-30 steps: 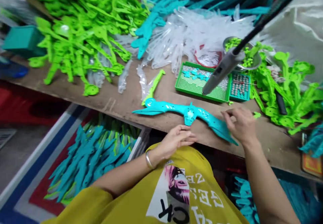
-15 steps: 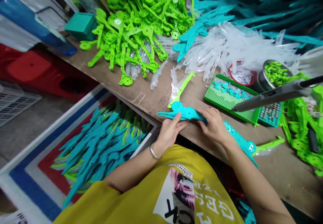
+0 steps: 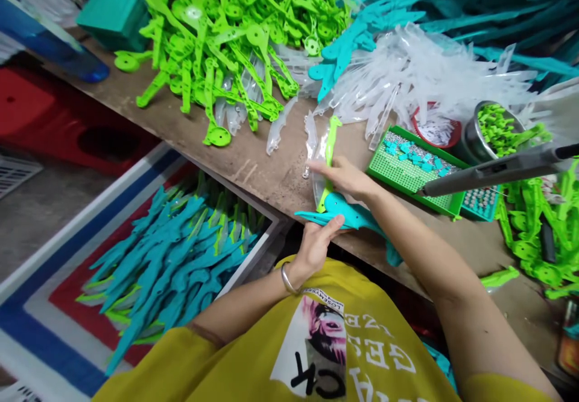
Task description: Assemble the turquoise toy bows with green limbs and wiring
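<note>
The brown table (image 3: 253,178) is scuffed, and its front edge runs on a slant. At the back sits a big heap of bright green parts (image 3: 217,34), with a pile of clear parts (image 3: 407,82) to its right. A green tray (image 3: 398,172) of little bits is near a metal bowl (image 3: 473,133). Down on the left, a big bin (image 3: 40,278) is full of long blue-green and green parts. The blue-green piece (image 3: 357,213) is at the table's near edge. The left hand (image 3: 314,245) pinches one end, thumb on top. The right hand (image 3: 347,177) is over a green strip (image 3: 332,133) and a clear blade (image 3: 319,188), one finger poking out straight; I can't tell if the others pinch anything. The right arm (image 3: 420,245) hides part of the blue-green piece. A grey tool (image 3: 488,175) is cut off at the right side, and the top right corner looks dark and blurry.
</note>
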